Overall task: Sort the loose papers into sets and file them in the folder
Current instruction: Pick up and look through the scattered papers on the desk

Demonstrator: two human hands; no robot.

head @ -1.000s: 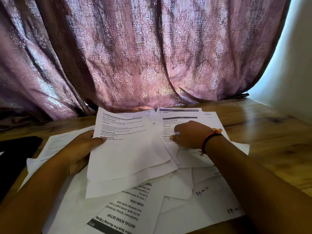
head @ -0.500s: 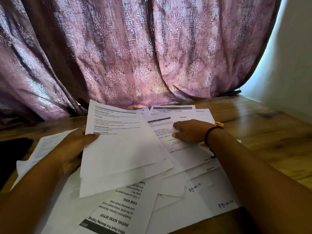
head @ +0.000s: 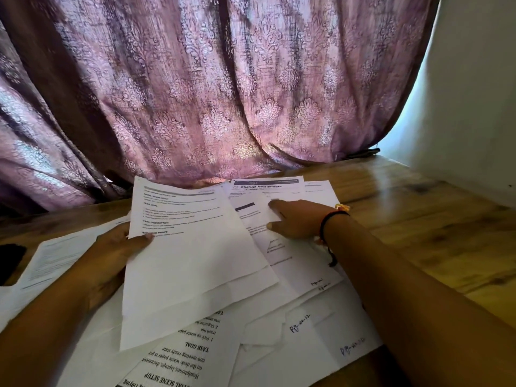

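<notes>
My left hand (head: 111, 255) grips the left edge of a small set of printed sheets (head: 190, 261), thumb on top, held tilted above the pile. My right hand (head: 296, 219) lies on a sheet in the spread of loose papers (head: 301, 269), forefinger stretched forward and thumb against the page. A sheet headed "Change Bed Sheets" (head: 265, 187) lies at the far end of the spread. Closer to me lie upside-down printed pages (head: 181, 358) and blank backs with handwritten page numbers (head: 301, 325). Whether the dark flat thing (head: 9, 261) at the left edge is the folder, I cannot tell.
The papers cover a wooden table (head: 432, 233), bare on its right side. A purple patterned curtain (head: 223, 93) hangs behind the far edge. A white wall (head: 474, 107) rises on the right. Another printed sheet (head: 55, 258) lies at the left, beside the dark thing.
My right hand has slid forward over the spread and its forefinger has stretched out onto a farther sheet. The sheets in my left hand stayed about where they were.
</notes>
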